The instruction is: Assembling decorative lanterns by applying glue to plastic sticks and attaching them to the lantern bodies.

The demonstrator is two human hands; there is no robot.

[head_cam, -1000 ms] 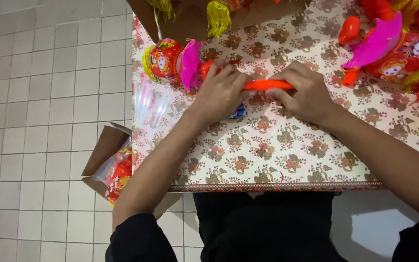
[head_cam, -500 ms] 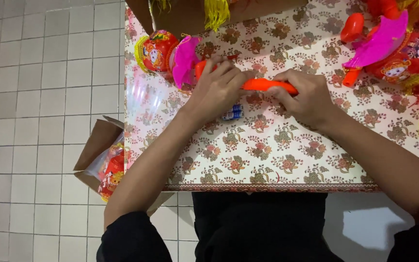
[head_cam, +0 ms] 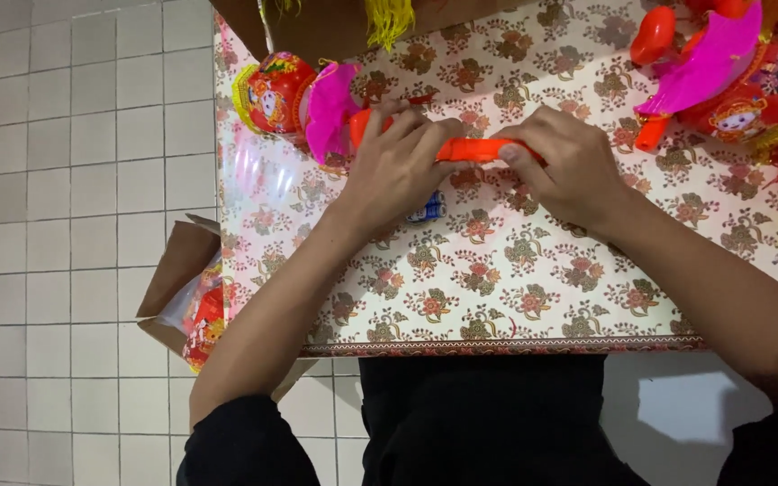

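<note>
both hands met over an orange handle (head_cam: 474, 148) lying across the floral tablecloth (head_cam: 497, 270). the left hand (head_cam: 398, 166) was closed around the handle's left end, fingers curled over it, near where it ran toward a red lantern (head_cam: 272, 90) with a pink fan piece (head_cam: 330, 108). the right hand (head_cam: 569, 166) pinched the handle's right end between thumb and fingers. a small blue battery (head_cam: 427, 211) lay on the cloth just below the left hand, touching nothing else that could be made out.

judging by this, the work was part way along: the handle seemed joined or nearly joined to the lantern, though the hand hid the joint, and the battery was not yet in. at the table's right edge sat a heap of finished-looking lanterns (head_cam: 731, 81), red and pink with yellow tassels. a cardboard box (head_cam: 317, 27) stood at the far edge, and another open box (head_cam: 182, 288) with packed red pieces sat on the tiled floor (head_cam: 65, 225) by the table's left side.
</note>
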